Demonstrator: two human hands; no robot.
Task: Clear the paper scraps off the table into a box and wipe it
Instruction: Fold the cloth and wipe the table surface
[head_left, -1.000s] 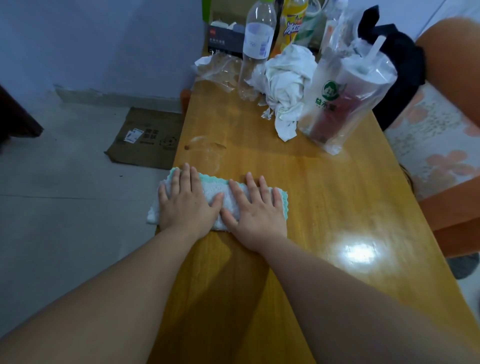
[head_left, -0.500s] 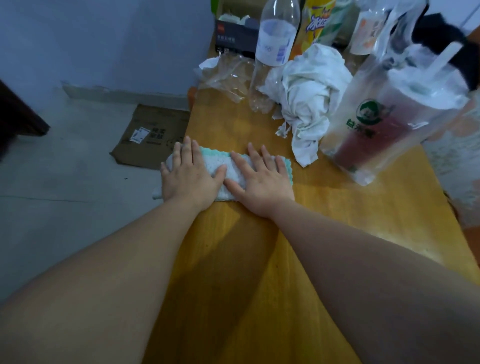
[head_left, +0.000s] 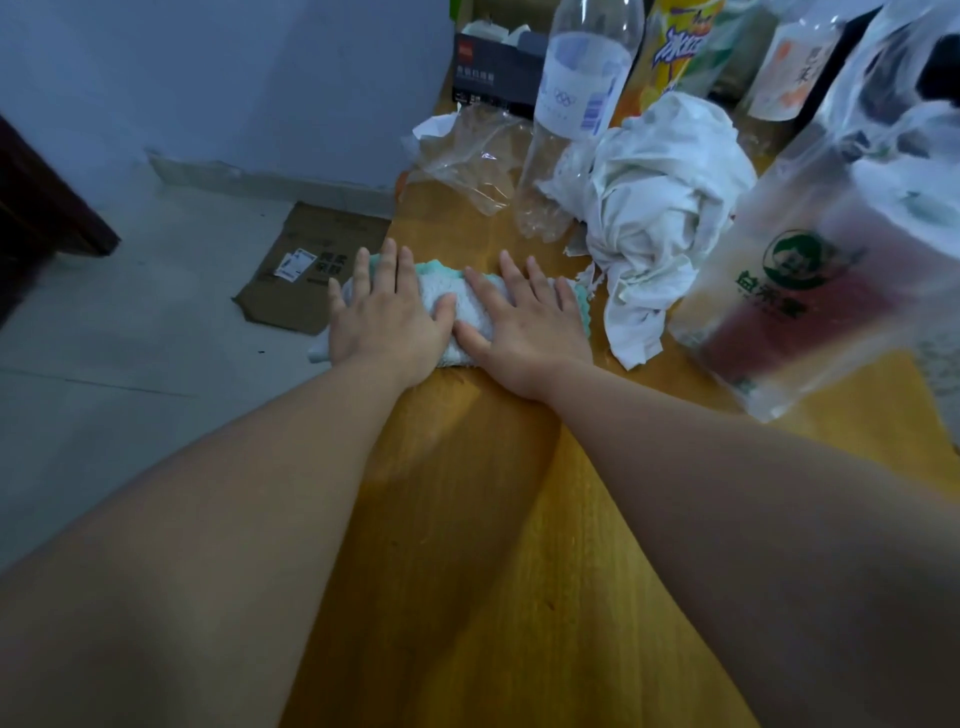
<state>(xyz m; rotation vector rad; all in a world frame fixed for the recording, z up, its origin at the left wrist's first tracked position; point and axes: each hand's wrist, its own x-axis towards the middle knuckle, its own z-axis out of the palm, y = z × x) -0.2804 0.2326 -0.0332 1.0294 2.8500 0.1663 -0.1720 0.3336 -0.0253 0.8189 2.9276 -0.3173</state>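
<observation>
Left hand (head_left: 387, 317) and right hand (head_left: 524, 322) lie flat, fingers spread, side by side pressing the cloth (head_left: 470, 306) onto the table (head_left: 467, 519), beside crumpled white paper (head_left: 654, 208)

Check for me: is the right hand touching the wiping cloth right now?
Touching. The head view shows the right hand lying flat with spread fingers directly on the wiping cloth, beside the left hand, no gap visible.

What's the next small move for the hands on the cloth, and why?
Probably draw the cloth back toward the body. Both hands, left hand and right hand, lie flat on it, and its far side sits close to the crumpled white paper and clear bottle, so pushing further would likely hit them.
</observation>
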